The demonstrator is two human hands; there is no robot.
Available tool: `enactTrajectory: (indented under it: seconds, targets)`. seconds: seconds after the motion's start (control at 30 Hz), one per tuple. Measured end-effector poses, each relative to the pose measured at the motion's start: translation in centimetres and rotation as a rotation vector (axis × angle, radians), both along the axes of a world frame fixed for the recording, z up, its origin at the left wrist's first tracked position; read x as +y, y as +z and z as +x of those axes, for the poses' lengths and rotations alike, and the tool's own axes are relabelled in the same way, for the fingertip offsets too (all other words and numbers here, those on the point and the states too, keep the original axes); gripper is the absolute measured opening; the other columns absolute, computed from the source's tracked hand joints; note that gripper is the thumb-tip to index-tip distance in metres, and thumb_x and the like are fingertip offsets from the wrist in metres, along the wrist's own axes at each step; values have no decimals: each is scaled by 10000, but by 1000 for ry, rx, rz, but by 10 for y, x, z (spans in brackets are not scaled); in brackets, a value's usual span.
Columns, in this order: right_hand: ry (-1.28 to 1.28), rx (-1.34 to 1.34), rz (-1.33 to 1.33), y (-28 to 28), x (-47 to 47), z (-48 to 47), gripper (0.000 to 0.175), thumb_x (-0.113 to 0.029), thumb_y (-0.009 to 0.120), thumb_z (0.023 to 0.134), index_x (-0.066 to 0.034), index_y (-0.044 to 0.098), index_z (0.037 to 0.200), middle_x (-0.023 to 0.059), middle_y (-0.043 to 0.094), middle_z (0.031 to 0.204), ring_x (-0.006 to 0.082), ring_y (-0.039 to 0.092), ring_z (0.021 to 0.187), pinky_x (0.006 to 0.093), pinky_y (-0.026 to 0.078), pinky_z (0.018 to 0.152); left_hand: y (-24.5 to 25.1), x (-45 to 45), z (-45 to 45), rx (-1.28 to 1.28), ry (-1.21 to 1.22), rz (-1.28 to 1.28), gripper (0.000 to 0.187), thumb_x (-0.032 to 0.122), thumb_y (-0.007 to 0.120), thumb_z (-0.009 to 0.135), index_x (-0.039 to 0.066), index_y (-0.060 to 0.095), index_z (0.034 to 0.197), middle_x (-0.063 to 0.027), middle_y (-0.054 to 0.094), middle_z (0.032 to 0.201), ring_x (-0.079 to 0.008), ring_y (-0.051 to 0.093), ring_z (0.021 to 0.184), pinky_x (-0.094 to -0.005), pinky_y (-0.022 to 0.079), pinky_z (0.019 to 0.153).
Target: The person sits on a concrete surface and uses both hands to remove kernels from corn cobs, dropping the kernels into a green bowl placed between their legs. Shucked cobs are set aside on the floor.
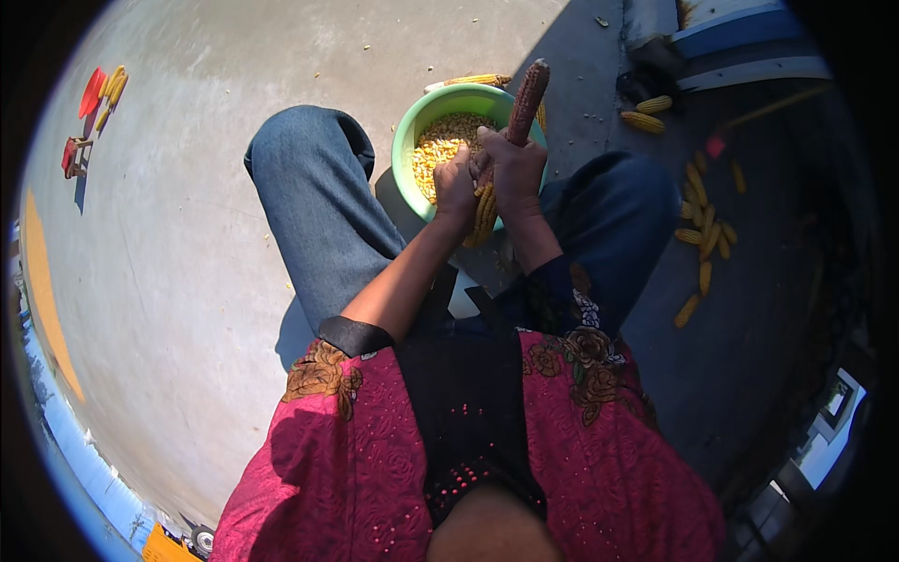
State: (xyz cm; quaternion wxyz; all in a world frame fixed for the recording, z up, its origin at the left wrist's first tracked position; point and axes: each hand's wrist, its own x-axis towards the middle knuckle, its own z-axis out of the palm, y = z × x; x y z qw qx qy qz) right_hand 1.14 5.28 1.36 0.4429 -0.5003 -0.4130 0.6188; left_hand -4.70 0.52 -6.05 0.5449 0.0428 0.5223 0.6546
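Observation:
A reddish-brown bare corn cob [528, 102] sticks up out of my right hand [518, 165], which is closed around it. My left hand [455, 184] is beside it, closed on an ear of corn whose yellow kernels [483, 214] show between my wrists; its upper part is mostly hidden by my fingers. Both hands are over the right side of a light green plastic basin [402, 151]. Loose corn kernels [432, 165] lie inside the basin, partly in sunlight and partly in shadow.
Ears of corn [477, 80] lie just beyond the basin. Several more ears [704, 225] are scattered on the shaded concrete at right, with two [642, 122] farther up. A red container [92, 93] and a small red-topped stool [74, 157] stand at far left. My knees flank the basin.

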Motion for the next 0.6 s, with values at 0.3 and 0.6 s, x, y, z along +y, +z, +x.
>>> enactTrajectory:
  seconds: [0.3,0.6]
  targets:
    - [6,-129,14,8,-7,-13,170,-74,704,827,-22,626,686,5,590,604,67,535,522,259,395,483,9,2,-6,145,-23,-168,420,306,412,999,8,628,796,-89,607,694,-179,557,643,-378,439,612]
    - [-225,98,-233,-12,50,24,124,-55,691,793,-8,577,781,71,542,612,195,546,496,316,469,509,23,8,-23,-93,-415,-195,589,427,342,1002,-44,673,876,-165,684,795,-231,636,684,-333,519,665]
